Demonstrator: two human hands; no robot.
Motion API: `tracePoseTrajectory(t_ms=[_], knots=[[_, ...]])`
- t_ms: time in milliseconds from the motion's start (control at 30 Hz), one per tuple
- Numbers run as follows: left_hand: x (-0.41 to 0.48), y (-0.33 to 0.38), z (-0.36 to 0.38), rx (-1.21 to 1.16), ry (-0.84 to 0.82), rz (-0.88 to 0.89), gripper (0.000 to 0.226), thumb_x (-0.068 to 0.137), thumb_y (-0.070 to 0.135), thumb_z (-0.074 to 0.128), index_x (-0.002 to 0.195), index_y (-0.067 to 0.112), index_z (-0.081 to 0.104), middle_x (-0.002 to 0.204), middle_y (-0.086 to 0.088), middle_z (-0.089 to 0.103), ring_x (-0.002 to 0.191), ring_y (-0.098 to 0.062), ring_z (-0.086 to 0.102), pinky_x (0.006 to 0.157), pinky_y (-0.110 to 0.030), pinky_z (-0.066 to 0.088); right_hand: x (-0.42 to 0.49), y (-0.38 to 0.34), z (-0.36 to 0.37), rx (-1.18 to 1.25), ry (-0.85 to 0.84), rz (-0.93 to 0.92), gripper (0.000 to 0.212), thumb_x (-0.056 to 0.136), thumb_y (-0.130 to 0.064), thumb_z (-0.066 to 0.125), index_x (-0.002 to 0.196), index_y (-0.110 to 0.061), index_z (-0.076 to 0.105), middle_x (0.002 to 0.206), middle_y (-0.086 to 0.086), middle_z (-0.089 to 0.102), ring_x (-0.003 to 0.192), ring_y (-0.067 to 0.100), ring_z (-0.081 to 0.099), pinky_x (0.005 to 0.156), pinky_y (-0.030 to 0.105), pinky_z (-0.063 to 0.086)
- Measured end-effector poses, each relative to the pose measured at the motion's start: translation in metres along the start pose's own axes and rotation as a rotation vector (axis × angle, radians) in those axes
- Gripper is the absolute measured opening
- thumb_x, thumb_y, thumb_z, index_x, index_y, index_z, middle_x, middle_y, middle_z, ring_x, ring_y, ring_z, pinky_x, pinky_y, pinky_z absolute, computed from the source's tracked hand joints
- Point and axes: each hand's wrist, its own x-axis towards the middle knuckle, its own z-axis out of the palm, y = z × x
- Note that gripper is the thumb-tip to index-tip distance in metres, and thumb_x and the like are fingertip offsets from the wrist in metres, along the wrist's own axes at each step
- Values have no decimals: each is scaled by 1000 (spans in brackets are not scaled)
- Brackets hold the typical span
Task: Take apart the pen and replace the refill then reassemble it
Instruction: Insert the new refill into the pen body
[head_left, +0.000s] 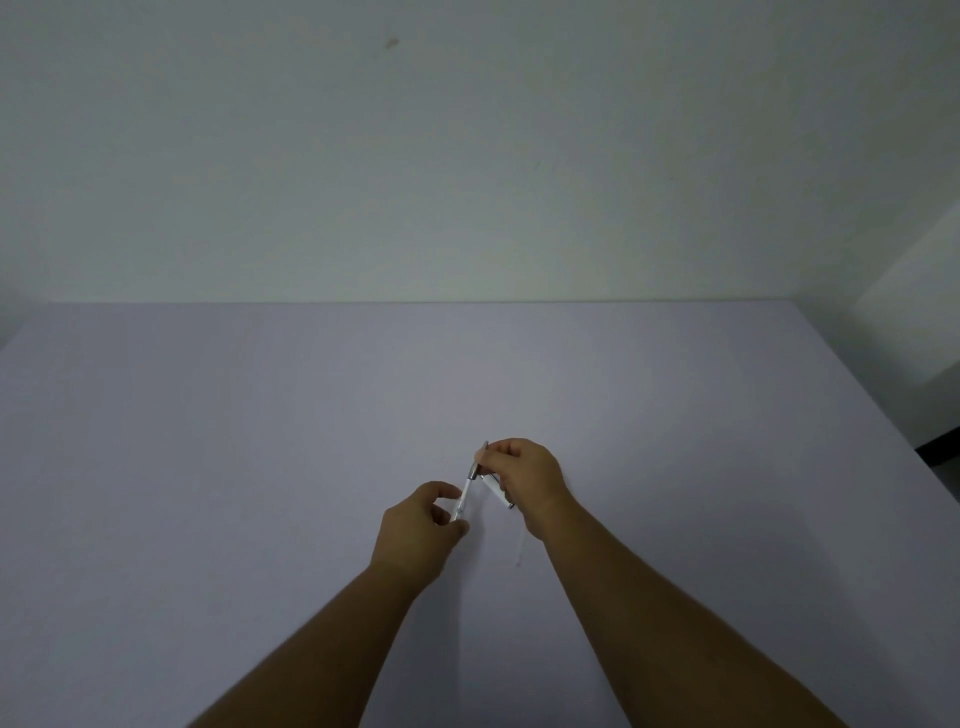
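Observation:
A slim white pen body (464, 496) with a silver metal collar slants up to the right above the table. My left hand (418, 530) pinches its lower end between thumb and fingers. My right hand (524, 480) pinches the grey tip end (484, 451) at the top. A second white pen part (496, 488) with a dark end lies under my right palm, partly hidden; whether the hand holds it I cannot tell. A thin pale refill (519, 551) lies on the table just below my right wrist.
The pale lilac table (260, 441) reaches back to a plain white wall (467, 156). Its right edge runs diagonally down at the far right, with dark floor (943, 449) beyond it.

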Motion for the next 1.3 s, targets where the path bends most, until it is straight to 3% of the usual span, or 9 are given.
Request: tracePoseTrajectory(t_ms=[200,300,467,600,767,833,967,1133,1300], knots=[[-1,2,2,3,14,-36,20,80,24,71,97,15,68,72,10,61,62,-4,56,47,-10,38,-2,3,-1,-44,-85,-20,12,81,-21,66,92,-19,71,81,-5,71,78,9,62,71,25,49],[-1,6,-1,1,16,-39,18,81,24,70,96,16,68,73,8,63,58,-5,56,35,-6,37,-6,5,1,-59,-163,-28,7,81,-22,66,85,-21,71,77,-9,71,73,3,60,69,20,45],[-3,7,-3,-9,23,-52,18,81,23,70,96,15,68,75,6,64,56,-5,57,40,-9,36,-6,4,-1,-67,-194,13,5,79,-28,68,80,-24,70,75,-8,71,51,-3,51,61,18,38],[-4,8,-5,-45,34,-58,17,80,22,71,95,15,68,77,4,66,59,-6,57,42,-11,39,-5,3,-2,-109,-202,48,21,77,-30,70,90,-14,71,75,-4,67,57,6,48,57,21,39],[-6,10,-5,-29,36,-36,13,79,22,71,91,16,68,71,8,61,63,-7,56,60,-23,50,-4,0,0,-264,-187,84,28,74,-47,68,71,-21,57,75,-3,57,64,11,47,63,26,41],[-7,12,-6,-36,38,-36,14,79,22,71,92,15,68,72,7,63,64,-8,57,58,-21,48,-7,0,1,-225,-195,83,30,75,-51,66,73,-22,58,80,-2,59,66,11,48,64,27,42],[-7,14,-10,-32,43,-43,15,79,22,71,93,16,68,74,5,65,59,-7,57,48,-16,41,-13,1,-1,-3,-248,69,22,81,-39,65,88,-18,67,85,-2,65,60,11,44,56,25,39],[-10,15,-8,-2,27,-28,14,79,22,71,91,16,68,73,6,63,64,-8,57,60,-23,50,-16,3,2,-161,-157,65,30,77,-49,66,69,-21,56,78,-1,58,68,14,48,65,28,42],[-9,13,-14,-7,43,-40,11,78,21,72,87,16,69,70,7,62,62,-8,56,55,-22,49,-20,0,-2,-36,-241,55,11,85,-31,63,89,-22,68,92,-1,66,68,12,47,59,23,42]])
